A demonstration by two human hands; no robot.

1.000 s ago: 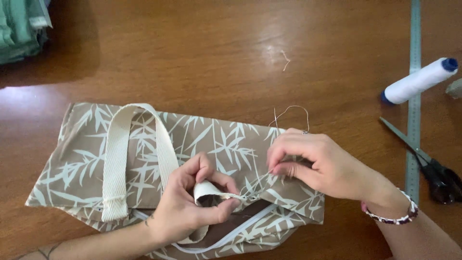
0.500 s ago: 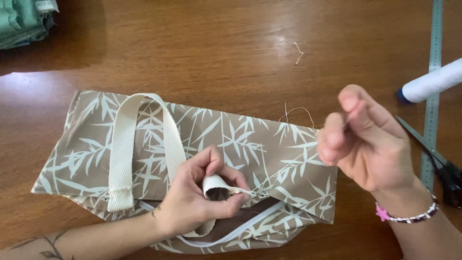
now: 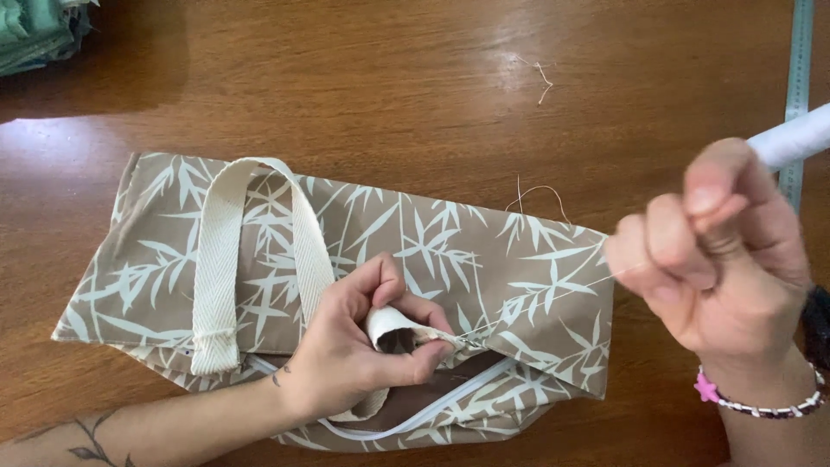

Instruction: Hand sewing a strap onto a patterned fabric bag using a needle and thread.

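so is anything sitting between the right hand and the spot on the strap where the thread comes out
Nothing visible does. The thread runs taut from the folded strap end, pinched by the left hand, up to the raised right hand. It crosses above the leaf-print bag only, and the loose thread scrap lies farther up the table.

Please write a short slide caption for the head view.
Left hand pinches a cream strap on a leaf-print bag; right hand pulls thread taut.

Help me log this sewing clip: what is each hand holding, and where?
The left hand pinches the folded end of the cream strap at the tote bag opening. The right hand pulls the thread taut by its far end.
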